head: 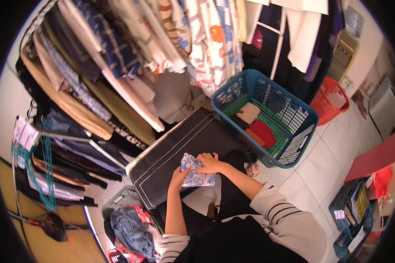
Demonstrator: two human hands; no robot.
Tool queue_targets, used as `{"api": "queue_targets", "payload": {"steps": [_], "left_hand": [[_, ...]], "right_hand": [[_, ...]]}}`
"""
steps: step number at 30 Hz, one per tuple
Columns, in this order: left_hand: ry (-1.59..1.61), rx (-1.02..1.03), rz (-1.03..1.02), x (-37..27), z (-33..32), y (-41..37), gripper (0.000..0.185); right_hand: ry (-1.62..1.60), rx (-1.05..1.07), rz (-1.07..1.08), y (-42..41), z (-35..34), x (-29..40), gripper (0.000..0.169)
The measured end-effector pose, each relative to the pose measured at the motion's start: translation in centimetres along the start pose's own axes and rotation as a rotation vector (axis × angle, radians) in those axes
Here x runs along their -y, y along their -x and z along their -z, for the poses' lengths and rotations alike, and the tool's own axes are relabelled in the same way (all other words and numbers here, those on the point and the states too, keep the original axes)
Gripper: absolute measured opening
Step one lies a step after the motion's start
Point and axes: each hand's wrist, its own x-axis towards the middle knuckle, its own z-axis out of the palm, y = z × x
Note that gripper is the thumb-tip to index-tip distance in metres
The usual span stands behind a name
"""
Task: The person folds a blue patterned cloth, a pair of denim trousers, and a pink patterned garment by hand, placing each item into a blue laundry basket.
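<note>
Both my hands hold a folded white cloth with a blue floral pattern above the near edge of a dark padded board with pale stripes. My left hand grips the cloth's left side, and my right hand rests on its upper part with the fingers over it. Beyond the board, to the right, stands a blue and green plastic basket with several folded cloths in its bottom. At lower left, a green basket is heaped with rumpled clothes.
Garments on hangers line the back and left. A red basket stands behind the blue one. Teal hangers hang from a metal rack at left. Dark crates with books and papers are on the right, near the tiled floor.
</note>
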Motion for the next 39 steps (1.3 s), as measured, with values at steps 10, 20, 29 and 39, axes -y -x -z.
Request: {"api": "queue_targets", "payload": {"steps": [10,20,29,39], "left_hand": [[-0.316,-0.038,-0.694,-8.6,-12.5,-1.1,0.047],[-0.872,0.039,-0.994,-5.1,-28.2,-7.2,0.042],[-1.098,-0.013,-0.923,-2.9,-31.5,-9.6,0.035],[-1.109,0.008,-0.868,-3.1,-32.0,-9.8,0.031]], "right_hand": [[-0.501,-0.392,0.125,9.9,16.2,-8.9,0.054],[0.219,-0.633,-0.668,8.1,19.2,-35.1,0.05],[-0.147,-0.392,-0.662,1.7,15.0,-48.6,0.054],[0.23,-0.607,-0.9,-1.3,8.2,-47.7,0.044]]}}
